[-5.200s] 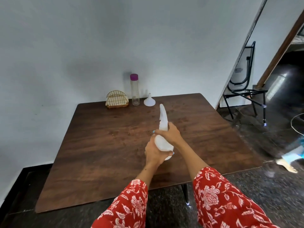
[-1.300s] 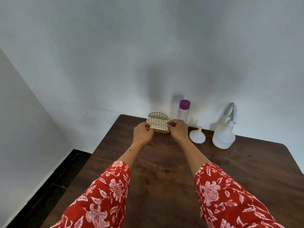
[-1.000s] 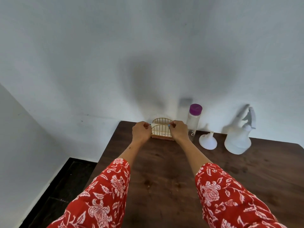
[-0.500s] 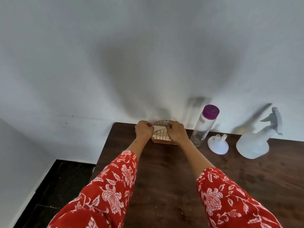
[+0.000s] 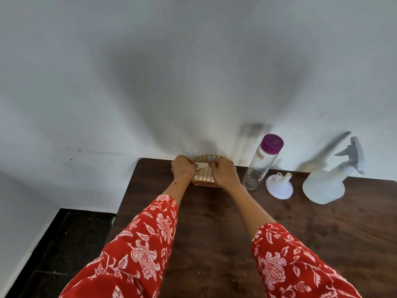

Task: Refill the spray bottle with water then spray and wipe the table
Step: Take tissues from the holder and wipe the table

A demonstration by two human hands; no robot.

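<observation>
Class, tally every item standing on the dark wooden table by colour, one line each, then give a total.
White: 2, translucent white spray bottle, white plastic funnel
Gold: 1, gold wire napkin holder
Clear with purple cap: 1, clear plastic water bottle
Total: 4

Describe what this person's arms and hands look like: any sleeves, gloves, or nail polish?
Both arms wear loose red sleeves with a white floral and leaf print, the left sleeve and the right sleeve ending around the forearms. The left hand and right hand are bare, with no gloves. One right fingertip shows light blue polish; no rings or watch are visible.
</observation>
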